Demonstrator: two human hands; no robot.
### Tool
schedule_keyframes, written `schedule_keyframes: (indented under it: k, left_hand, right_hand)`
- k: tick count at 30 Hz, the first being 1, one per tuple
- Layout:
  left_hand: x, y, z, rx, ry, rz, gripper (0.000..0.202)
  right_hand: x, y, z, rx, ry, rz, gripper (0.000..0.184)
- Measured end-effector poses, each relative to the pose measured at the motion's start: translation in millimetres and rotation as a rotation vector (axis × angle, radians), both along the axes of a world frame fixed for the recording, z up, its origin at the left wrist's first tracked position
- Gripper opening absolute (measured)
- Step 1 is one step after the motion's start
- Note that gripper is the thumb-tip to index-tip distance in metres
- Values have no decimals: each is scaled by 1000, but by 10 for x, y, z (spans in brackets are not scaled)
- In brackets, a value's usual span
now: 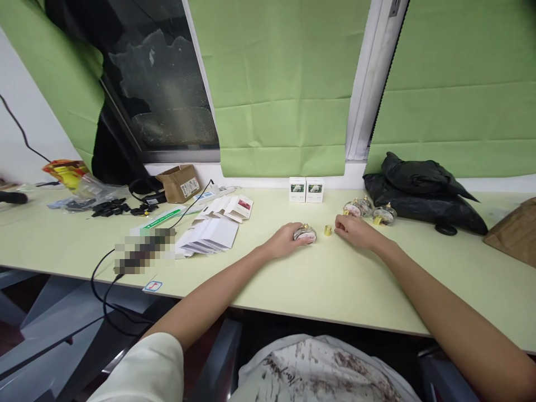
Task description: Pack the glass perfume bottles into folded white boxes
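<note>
My left hand (pixel 285 241) is wrapped around the side of a small round glass perfume bottle (pixel 305 234) with a gold neck, standing on the table. A gold cap (pixel 328 230) sits on the tabletop between my two hands. Just right of that cap is my right hand (pixel 354 231), fingers curled together; whatever they may hold is hidden. Behind it, partly covered, are more round perfume bottles (pixel 355 207). Another bottle (pixel 384 214) stands to their right, with a second gold cap (pixel 377 221) in front of it.
Two small white boxes (pixel 306 190) stand near the wall. Folded white cartons (pixel 213 234) lie left of my hands, beside a cable and a brown box (pixel 179 183). Black plastic bags (pixel 422 195) and a brown package (pixel 515 231) are at the right.
</note>
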State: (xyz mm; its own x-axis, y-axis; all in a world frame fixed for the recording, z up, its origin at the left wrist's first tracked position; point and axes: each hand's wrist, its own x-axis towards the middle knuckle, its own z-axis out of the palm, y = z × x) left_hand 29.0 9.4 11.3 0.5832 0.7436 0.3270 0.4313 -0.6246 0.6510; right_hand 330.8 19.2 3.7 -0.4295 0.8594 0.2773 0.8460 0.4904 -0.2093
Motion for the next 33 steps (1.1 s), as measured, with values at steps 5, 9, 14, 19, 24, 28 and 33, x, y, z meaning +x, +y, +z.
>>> schedule_keyframes:
  k: [5,9,14,19,24,28,33]
  left_hand:
    - [-8,-6,13,0,6,8,43]
    - [-40,10,22,-39,-13,-32,46]
    - [-84,139,-13,-138,-216,-11,58]
    - [-134,346,-72,-230,-439,146,69]
    - [-174,437,-119,-175,-464,239,62]
    - [-175,439,-132,-149,-435,234,58]
    - [-177,446,-135,-131,-391,226,53]
  right_hand:
    - [-20,-42,48,-74,-28,-42,12]
    - [-86,-112,158,18,22,-70,14]
    - [-474,-305,220,207,268,64,26]
    - [-838,-412,150,156,339,248,33]
    - [-876,-462,174,124,441,224,20]
    - [-869,-520,217,59,435,226,18]
    - [-843,-509,220,45,405,207,17]
